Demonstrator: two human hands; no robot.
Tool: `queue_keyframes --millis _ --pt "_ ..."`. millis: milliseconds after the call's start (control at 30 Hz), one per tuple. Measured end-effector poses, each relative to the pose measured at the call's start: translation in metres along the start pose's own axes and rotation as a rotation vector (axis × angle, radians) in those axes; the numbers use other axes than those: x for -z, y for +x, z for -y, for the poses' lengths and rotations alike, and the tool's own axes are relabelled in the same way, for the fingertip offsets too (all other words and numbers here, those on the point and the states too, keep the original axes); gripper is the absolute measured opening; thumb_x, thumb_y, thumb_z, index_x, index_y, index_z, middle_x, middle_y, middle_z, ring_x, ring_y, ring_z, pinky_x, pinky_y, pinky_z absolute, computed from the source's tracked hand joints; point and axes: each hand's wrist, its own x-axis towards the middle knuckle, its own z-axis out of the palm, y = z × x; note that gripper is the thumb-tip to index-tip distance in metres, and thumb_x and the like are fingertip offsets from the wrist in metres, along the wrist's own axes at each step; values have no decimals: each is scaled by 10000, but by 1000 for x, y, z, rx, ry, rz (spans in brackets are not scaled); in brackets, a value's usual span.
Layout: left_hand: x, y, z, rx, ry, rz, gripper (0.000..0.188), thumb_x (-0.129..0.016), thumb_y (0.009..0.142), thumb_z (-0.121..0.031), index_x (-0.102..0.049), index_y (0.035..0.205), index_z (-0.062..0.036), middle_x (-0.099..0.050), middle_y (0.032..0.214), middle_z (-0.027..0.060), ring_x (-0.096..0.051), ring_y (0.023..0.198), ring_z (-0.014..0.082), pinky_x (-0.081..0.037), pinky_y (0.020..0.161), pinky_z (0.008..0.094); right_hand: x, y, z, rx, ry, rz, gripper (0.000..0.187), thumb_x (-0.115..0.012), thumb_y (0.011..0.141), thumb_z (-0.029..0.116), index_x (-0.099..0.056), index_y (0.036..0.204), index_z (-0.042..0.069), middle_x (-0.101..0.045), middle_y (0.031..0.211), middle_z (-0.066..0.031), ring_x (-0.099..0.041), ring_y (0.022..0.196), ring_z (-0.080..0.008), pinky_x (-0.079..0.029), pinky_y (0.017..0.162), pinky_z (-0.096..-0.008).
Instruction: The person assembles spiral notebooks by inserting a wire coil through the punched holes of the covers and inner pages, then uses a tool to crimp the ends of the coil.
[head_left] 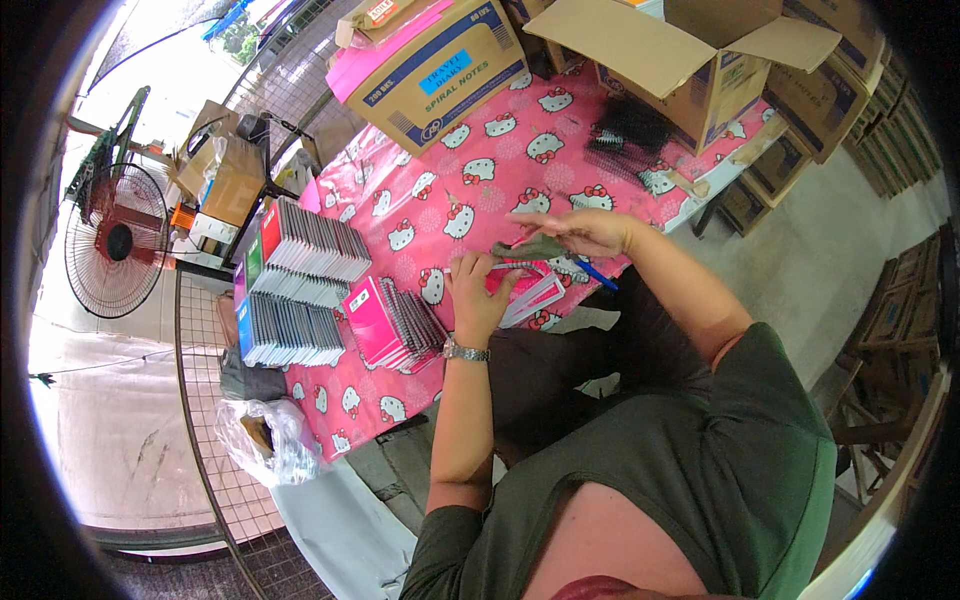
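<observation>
My left hand (478, 292), with a metal watch on the wrist, is closed on a pink spiral notebook (537, 296) at the table's near edge. Its white page edges face me. Over the notebook's far side is my right hand (580, 232), its fingers stretched to the left above a dark green, cloth-like piece (530, 248). Whether those fingers touch the piece is hard to see. A thin blue stick-like thing (598, 275) juts out below the right hand. Left of my left hand stands a leaning stack of pink spiral notebooks (375, 325).
Rows of red-covered (310, 245) and blue-covered notebooks (290, 330) stand at the table's left. Cardboard boxes (440, 85) and an open box (680, 80) line the far side, near black spiral coils (628, 140). A fan (118, 240) and a plastic bag (265, 440) are left.
</observation>
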Motion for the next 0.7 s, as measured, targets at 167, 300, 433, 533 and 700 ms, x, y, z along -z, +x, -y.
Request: queue_keyframes --millis 167,300,433,533,700 --pt "0 2 2 -29 -43 -33 325 -817 706 -270 -648 903 -73 -586 931 75 -525 954 295 -397 844 436 -7 -1 -12 140 -62 80 718 -692 854 460 -523 1353 -26 -487 1426 -156 -428 1343 -215 -267 1142 -350" --pt "2 0 -2 -87 -50 -79 311 -821 693 -209 -660 899 -41 -588 910 99 -519 927 311 -427 812 425 -1 7 6 29 -269 24 622 -680 869 420 -567 1288 -25 -545 1341 -123 -485 1258 -193 -327 1086 -340" --pt "1 3 -1 -100 -80 -72 305 -818 696 -197 -661 905 -39 -584 913 107 -517 932 315 -431 819 423 11 26 12 -131 -814 -12 573 -631 886 489 -617 1198 8 -623 1196 -96 -569 1096 -177 -408 975 -325" --pt "2 6 3 -74 -87 -48 310 -818 701 -196 -650 906 -35 -581 915 115 -515 939 322 -431 822 427 -14 20 23 14 -119 97 544 -612 882 529 -664 1130 47 -595 1129 -110 -542 1074 -219 -418 917 -346" --pt "4 12 0 -96 -90 -30 352 -825 698 -206 -612 912 -25 -580 915 125 -516 938 334 -433 820 434 14 35 22 2 -926 5 547 -639 869 511 -642 1108 19 -568 1083 -65 -518 1005 -174 -423 863 -322"
